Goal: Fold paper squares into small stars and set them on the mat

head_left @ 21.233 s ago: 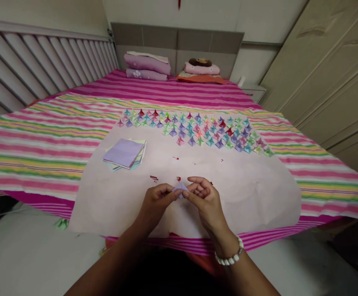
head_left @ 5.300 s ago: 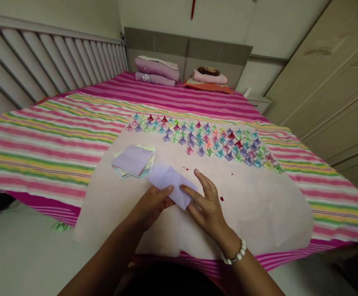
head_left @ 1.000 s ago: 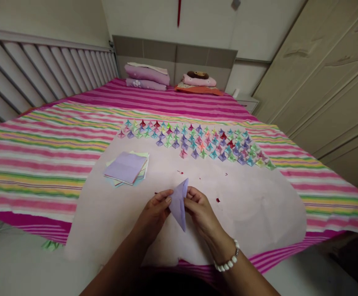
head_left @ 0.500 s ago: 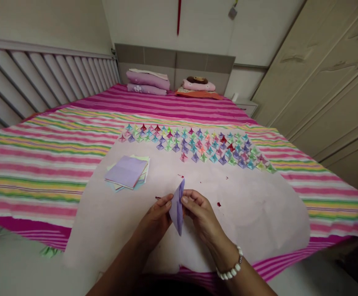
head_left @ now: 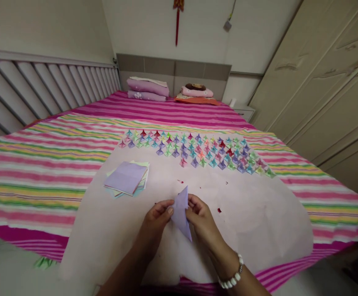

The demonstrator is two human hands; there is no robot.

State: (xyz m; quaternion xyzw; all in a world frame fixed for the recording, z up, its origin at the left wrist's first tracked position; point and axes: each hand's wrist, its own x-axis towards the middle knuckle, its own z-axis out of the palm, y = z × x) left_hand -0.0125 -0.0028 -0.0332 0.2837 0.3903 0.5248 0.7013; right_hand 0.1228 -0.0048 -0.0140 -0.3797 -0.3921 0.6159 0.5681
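left hand (head_left: 157, 216), right hand (head_left: 201, 218), each grip pinching lilac paper (head_left: 181, 211)

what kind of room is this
Most likely a bedroom: a bed with a striped cover fills the view, pillows sit against the headboard, and a wardrobe lines the right wall.

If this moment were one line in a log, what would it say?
left hand: pinching lilac folded paper | right hand: pinching same paper | left of hands: paper stack | beyond: rows of folded pieces | surface: pink sheet
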